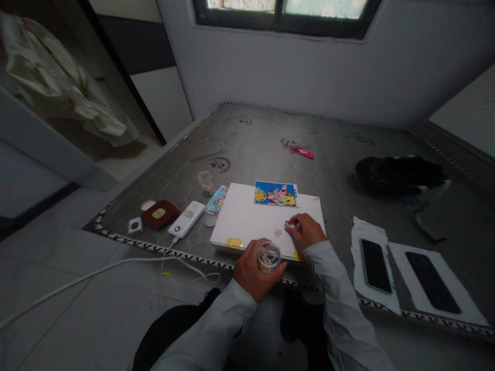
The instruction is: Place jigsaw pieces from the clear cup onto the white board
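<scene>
My left hand [253, 272] grips a small clear round jar [269, 256] filled with little pieces, held at the near edge of a white board [247, 216]. My right hand [307, 230] rests on the board's right side and pinches a small piece [291, 224] between its fingertips. A small pale puzzle piece [277, 232] lies on the board just left of that hand. A colourful cartoon picture [275, 193] lies at the board's far edge. Two yellow tape tabs [234, 241] sit on the near edge.
The board lies on a grey mattress [270, 139]. To its left: a clear cup [206, 183], a white power bank [186, 218] with cable, a dark red case [159, 214]. At the right: two phones [374, 266] on white paper, dark cloth [398, 172]. A red wrapper [297, 149] lies farther back.
</scene>
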